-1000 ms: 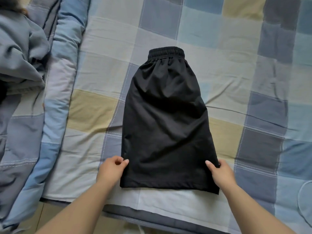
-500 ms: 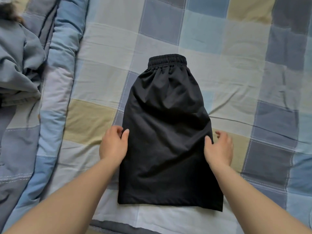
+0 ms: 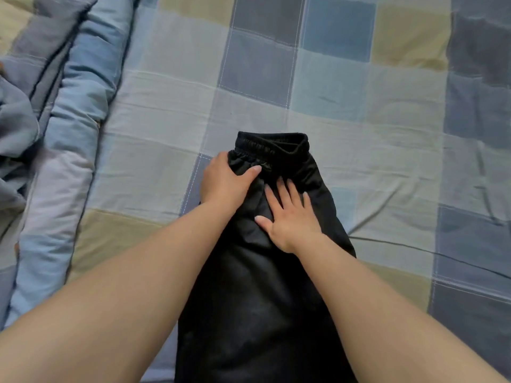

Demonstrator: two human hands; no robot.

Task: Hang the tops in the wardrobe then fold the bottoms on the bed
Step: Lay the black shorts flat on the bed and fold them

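A pair of black shorts, folded in half lengthwise, lies flat on the checked bed sheet with its elastic waistband at the far end. My left hand grips the shorts' left edge just below the waistband, thumb on top of the cloth and fingers tucked under it. Beside it my right hand rests flat on the middle of the cloth, fingers straight and spread. My forearms hide much of the shorts' lower half.
A rolled blue and grey quilt runs along the left side of the bed. A crumpled grey-blue garment lies at the far left edge. The checked sheet stretches to the right and beyond the waistband.
Both hands slid up from the hem along the shorts' sides to just below the waistband. The right hand moved onto the cloth and lies flat; the left took hold of the edge.
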